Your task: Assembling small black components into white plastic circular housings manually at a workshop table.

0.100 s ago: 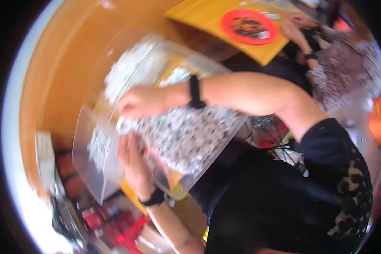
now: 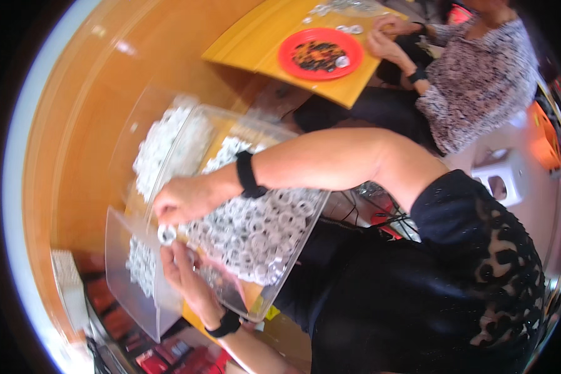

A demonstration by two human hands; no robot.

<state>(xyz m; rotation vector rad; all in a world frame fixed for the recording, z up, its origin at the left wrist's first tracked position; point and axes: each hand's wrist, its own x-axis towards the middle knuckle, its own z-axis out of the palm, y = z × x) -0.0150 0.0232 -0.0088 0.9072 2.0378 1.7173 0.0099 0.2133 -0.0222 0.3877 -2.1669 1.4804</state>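
Note:
A small white ring-shaped piece (image 2: 167,234) with a dark centre sits between my two hands, above a clear plastic bin (image 2: 288,265). My left hand (image 2: 190,283) has its fingertips closed on the piece's lower edge. Curled in from above, my right hand (image 2: 184,199) is closed near its upper edge, and its fingertips are hidden. Heaped in the bin under my right forearm are many similar white ring-shaped pieces (image 2: 255,234). Some small clear bits (image 2: 215,280) lie beside my left hand.
Clear compartments at left hold white pieces (image 2: 168,146) and smaller pale pieces (image 2: 142,265). At the far side, a co-worker's hands (image 2: 389,40) are over a yellow table (image 2: 249,50) bearing a red plate (image 2: 287,59) of small dark and orange bits. A white stool (image 2: 502,174) stands at right.
The whole view has shifted, so everything appears farther left and mostly lower, and the blur is less. My hands and the white piece keep nearly the same places relative to each other.

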